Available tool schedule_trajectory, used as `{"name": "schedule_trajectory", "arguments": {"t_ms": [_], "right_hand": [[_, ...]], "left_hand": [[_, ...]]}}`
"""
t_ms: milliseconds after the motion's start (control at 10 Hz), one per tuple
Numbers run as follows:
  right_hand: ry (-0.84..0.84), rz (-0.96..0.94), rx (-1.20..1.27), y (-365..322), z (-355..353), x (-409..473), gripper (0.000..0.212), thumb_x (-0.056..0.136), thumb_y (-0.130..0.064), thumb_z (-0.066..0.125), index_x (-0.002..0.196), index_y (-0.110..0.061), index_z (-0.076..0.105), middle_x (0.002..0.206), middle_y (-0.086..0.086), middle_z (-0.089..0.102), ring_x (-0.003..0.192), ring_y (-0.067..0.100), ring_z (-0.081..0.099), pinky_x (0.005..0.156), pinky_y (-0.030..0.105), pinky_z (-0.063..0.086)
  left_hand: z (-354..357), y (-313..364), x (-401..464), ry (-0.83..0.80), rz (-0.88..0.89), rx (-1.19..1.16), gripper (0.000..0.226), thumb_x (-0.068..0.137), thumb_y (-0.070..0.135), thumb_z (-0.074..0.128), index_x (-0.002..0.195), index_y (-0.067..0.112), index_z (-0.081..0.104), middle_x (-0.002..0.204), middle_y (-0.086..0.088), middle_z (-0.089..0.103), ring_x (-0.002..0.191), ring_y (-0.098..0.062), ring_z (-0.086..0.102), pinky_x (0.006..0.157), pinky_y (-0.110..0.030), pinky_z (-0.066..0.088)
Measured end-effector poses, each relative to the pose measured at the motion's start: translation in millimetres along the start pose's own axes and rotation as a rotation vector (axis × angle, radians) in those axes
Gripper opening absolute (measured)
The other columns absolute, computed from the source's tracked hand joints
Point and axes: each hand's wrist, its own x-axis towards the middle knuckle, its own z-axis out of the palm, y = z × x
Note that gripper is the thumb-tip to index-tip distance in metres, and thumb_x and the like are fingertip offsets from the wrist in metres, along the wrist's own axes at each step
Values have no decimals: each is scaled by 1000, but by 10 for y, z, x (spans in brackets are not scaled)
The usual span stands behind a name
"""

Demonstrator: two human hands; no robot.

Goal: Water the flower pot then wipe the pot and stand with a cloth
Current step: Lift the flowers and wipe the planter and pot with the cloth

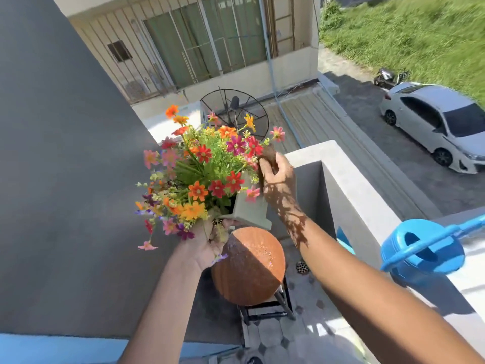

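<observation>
**Pot lifted off its stand, cloth at its far side**

While the left hand (210, 245) held the flower pot (250, 206) up from beneath, the right hand (278, 174) pressed a dark brown cloth (267, 156) against the pot's upper right side, close to its rim. The left hand's fingers were curled around the pot's near lower corner, partly hidden by blossoms. The right hand was closed on the bunched cloth, with leaf shadows falling across its wrist.

The pot was grey-green and square-sided, narrowing toward its base. It was tilted, so its long axis ran from the base, nearest the person, up and away to the left, where red, orange and pink flowers (199, 174) spilled out. It hung in the air just above the stand (249, 271), a round terracotta-coloured top on a dark frame; it did not appear to rest on it, though the gap was hard to judge from above.

The pot's exposed wall faced right, toward the cloth hand, so that hand was the better placed to stroke down the wall toward the base. The stand lay directly below both hands, a little closer to the left.

A blue watering can (422, 250) sat on the balcony's parapet wall (349, 179), well off to the right, with neither hand on it.
</observation>
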Motion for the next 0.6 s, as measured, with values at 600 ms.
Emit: {"name": "schedule_trajectory", "arguments": {"t_ms": [600], "right_hand": [[-302,273,-28,85,-91,-961,33,96,-33,54,128,-26,55,128,-10,56,113,13,57,96,27,40]], "left_hand": [[9,127,111,82,75,-67,33,104,18,33,77,8,49,41,-1,47,25,-3,29,25,-12,18]]}}
